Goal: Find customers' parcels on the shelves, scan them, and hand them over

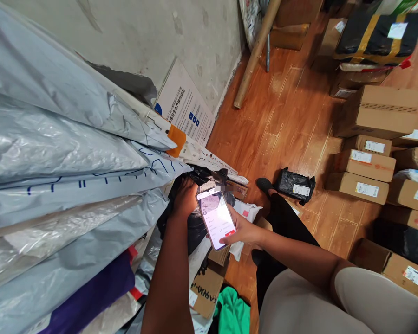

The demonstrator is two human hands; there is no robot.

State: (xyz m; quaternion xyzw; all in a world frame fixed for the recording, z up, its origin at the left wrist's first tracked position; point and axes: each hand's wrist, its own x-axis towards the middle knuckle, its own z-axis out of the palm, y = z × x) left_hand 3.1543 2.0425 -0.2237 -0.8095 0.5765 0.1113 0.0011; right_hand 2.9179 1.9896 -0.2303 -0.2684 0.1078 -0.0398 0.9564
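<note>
My right hand [243,228] is closed around a smartphone [216,220], its lit screen facing up and the thumb near the lower edge. On that screen are a picture of a label and a red button. To the left of the phone, my left hand [187,195] grips a black plastic parcel [198,236], its fingers partly lost in the dark, crumpled wrapping. A small part of a pale label [206,186] shows just above the phone. The phone covers much of the parcel.
Long grey plastic-wrapped packages [62,139] lean in from the left. Stacked cardboard boxes [365,162] line the right side. A black parcel [295,185] lies on the wooden floor by my foot. A cardboard tube [256,55] and a printed board [186,106] rest near the wall.
</note>
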